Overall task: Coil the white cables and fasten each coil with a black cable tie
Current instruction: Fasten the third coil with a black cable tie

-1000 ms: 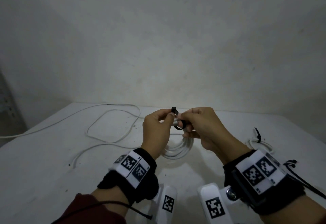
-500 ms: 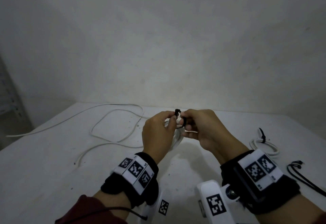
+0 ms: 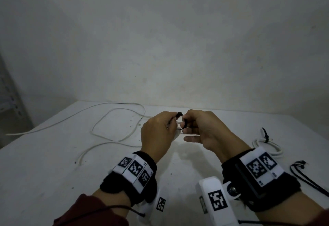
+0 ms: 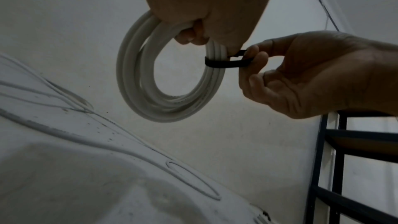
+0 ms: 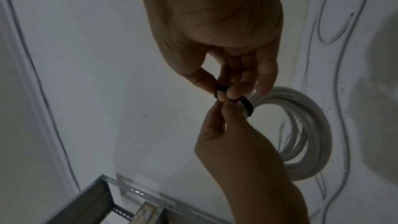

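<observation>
The left hand [image 3: 158, 133] grasps a round coil of white plastic cable [image 4: 150, 83], raised above the white table [image 3: 44, 172]. The right hand [image 3: 204, 131] pinches a thin black cable tie [image 4: 226, 63] looped around the coil's strands; its lock appears not yet tightened. At 3 o'clock lies a tied white coil [image 3: 267, 145]; at 10 o'clock, loose white cable [image 3: 114, 118].
</observation>
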